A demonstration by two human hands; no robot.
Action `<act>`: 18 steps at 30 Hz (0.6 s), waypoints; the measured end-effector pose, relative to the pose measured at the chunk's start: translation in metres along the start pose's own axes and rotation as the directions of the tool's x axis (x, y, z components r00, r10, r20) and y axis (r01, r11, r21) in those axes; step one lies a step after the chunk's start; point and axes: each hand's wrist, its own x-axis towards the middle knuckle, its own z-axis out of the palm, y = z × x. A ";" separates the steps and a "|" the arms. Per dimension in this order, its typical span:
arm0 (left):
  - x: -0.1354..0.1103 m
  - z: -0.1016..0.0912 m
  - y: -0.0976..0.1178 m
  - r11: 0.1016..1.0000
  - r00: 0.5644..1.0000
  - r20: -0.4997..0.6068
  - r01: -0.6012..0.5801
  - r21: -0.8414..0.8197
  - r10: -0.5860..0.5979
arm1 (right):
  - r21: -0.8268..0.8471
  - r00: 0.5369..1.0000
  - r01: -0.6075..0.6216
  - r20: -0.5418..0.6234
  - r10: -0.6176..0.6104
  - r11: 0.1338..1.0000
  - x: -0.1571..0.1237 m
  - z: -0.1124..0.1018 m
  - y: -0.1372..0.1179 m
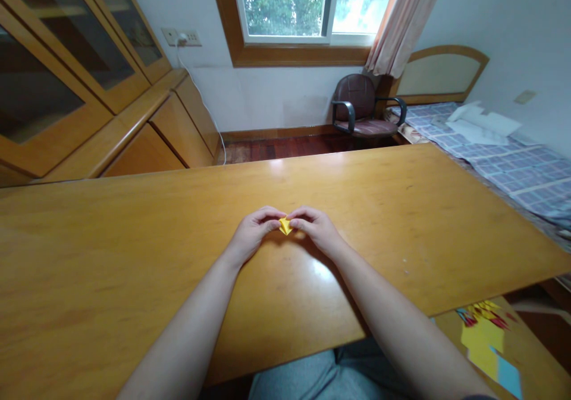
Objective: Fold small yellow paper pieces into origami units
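Note:
A small folded piece of yellow paper (285, 225) sits between my two hands at the middle of the wooden table (134, 251). My left hand (255, 232) pinches its left side with curled fingers. My right hand (314, 226) pinches its right side the same way. Both hands rest low on the tabletop, fingertips meeting over the paper, so most of it is hidden.
A stool or low surface (530, 358) at the lower right carries coloured paper sheets (484, 334). Beyond the table stand a dark office chair (363, 108), a bed (513, 162) at the right, and wooden cabinets (89, 90) at the left.

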 end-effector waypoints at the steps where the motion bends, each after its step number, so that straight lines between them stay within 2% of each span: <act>1: 0.000 0.000 0.000 1.000 1.000 0.005 0.005 0.002 -0.005 | 0.002 1.000 -0.002 -0.002 0.002 1.000 0.000 0.000 -0.001; 11: -0.002 0.005 0.006 0.999 1.000 -0.007 0.025 -0.020 -0.025 | 0.036 1.000 0.000 -0.019 0.000 0.999 -0.001 0.000 -0.002; 18: -0.002 0.006 0.007 0.999 1.000 -0.020 0.001 -0.036 -0.001 | 0.075 1.000 0.000 0.019 -0.001 0.997 -0.003 0.001 -0.006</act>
